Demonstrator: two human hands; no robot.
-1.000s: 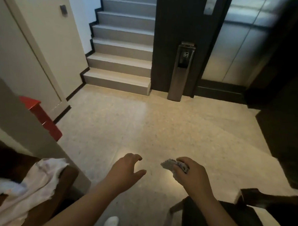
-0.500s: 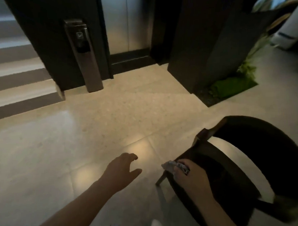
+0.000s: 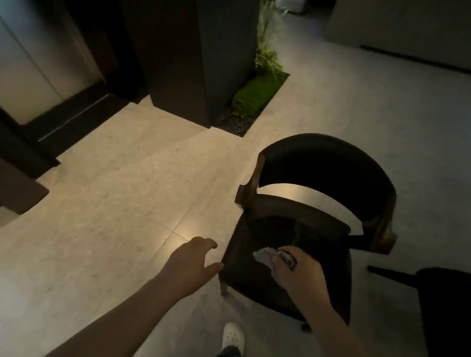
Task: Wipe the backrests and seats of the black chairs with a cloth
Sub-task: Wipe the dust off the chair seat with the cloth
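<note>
A white shoe (image 3: 233,337) stands on the pale floor (image 3: 106,213) between the person's forearms. The left hand (image 3: 190,260) hangs over the floor just beside the front corner of the black chair (image 3: 251,289), fingers loosely bent and holding nothing; whether its thumb touches the chair cannot be told. The right hand (image 3: 296,272) is above the seat (image 3: 294,232), fingers curled round a bunched grey cloth (image 3: 264,254) whose free end pokes out toward the left hand; it is too dark to tell whether the cloth presses on the seat. Behind the seat rises the curved backrest (image 3: 324,160) on brown wooden posts, lit floor showing through the gap beneath it. Another dark piece of furniture (image 3: 450,309) sits at the right edge. Farther off, a floor planter (image 3: 255,94) of green moss and grasses lies against a dark pillar (image 3: 185,54); a pale door (image 3: 23,69) stands far left.
</note>
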